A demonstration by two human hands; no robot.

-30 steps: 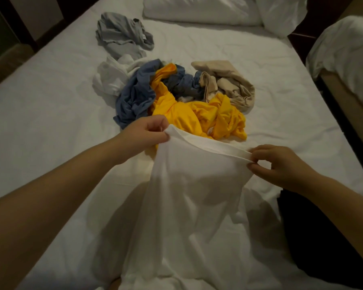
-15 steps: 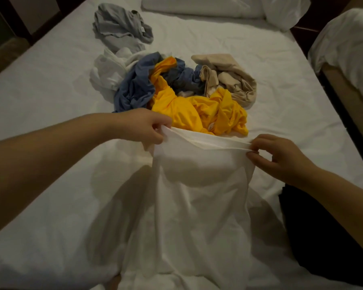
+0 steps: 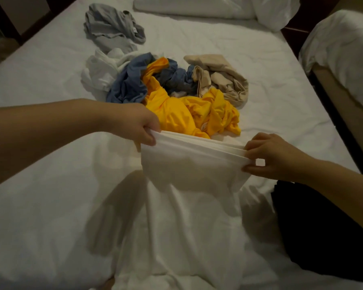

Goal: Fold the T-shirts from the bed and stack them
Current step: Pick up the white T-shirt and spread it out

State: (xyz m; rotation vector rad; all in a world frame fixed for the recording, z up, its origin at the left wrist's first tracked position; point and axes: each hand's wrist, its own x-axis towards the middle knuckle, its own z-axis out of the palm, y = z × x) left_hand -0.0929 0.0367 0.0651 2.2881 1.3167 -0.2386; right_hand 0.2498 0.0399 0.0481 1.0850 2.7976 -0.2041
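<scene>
A white T-shirt [image 3: 189, 191] hangs in front of me over the near part of the bed [image 3: 50, 185], its top edge stretched level. My left hand [image 3: 138, 124] pinches that edge at its left end. My right hand [image 3: 268, 155] pinches the right end between thumb and fingers. Beyond the shirt lies a heap of crumpled shirts: a yellow one [image 3: 189, 114], a blue one [image 3: 132, 84], a beige one [image 3: 222, 76], a white one [image 3: 103, 70] and, farther back, a grey one [image 3: 113, 28].
White pillows [image 3: 197, 5] lie at the head of the bed. A black garment [image 3: 323, 231] lies at the near right of the bed. A second bed with white bedding [image 3: 344, 51] stands to the right across a dark gap.
Both hands have lowered the white shirt's top edge toward the bed and pulled it wider and flatter; my left forearm now lies more level across the view.
</scene>
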